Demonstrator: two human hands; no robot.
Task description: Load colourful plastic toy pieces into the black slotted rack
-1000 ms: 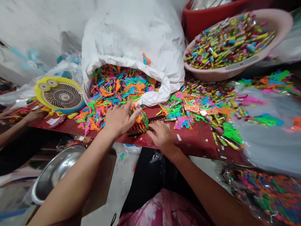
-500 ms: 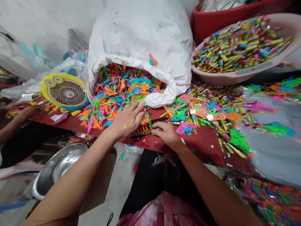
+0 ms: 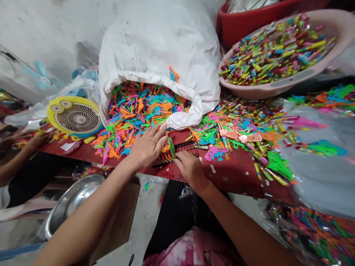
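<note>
My left hand (image 3: 146, 146) lies flat with fingers stretched out over a small stack of coloured plastic pieces (image 3: 166, 153) on the red table (image 3: 235, 173). My right hand (image 3: 189, 167) sits just right of it, fingers curled down on the near end of a black toothed rack (image 3: 187, 147) that holds those pieces. A white sack (image 3: 158, 55) lies open behind, spilling a heap of small bright plastic toys (image 3: 138, 111) toward my hands.
A pink basin (image 3: 280, 87) of coloured tubes and a red tub (image 3: 244, 22) stand back right. A yellow fan (image 3: 76, 117) is at left, next to another person's hand (image 3: 37, 140). A steel bowl (image 3: 69, 201) sits below; clear bags (image 3: 321, 173) at right.
Both hands stay on the rack and stack; my left fingers have shifted slightly. The view has swayed a little sideways and back.
</note>
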